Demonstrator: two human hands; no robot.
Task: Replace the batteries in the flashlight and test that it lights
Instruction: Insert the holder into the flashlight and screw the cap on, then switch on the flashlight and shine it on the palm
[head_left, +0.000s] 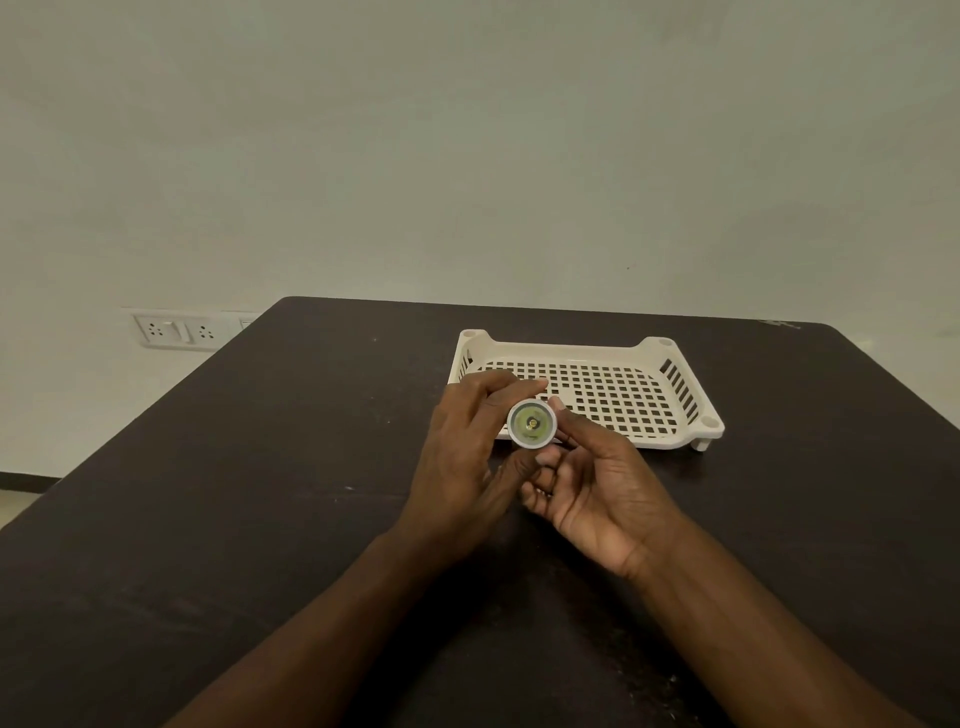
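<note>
The flashlight (531, 424) is held above the dark table (260, 467), its round silver-rimmed lens end turned toward the camera; the reflector and small LED show, and no beam is visible. My left hand (462, 447) curls its fingers round the head from the left and top. My right hand (597, 493) pinches the head from the right with thumb and fingers, palm up. The flashlight's body is hidden behind the hands. No batteries are visible.
A cream perforated plastic tray (670, 364) stands on the table just behind the hands. A wall socket panel (179, 330) sits on the wall at the far left. The table's back edge runs close to the wall.
</note>
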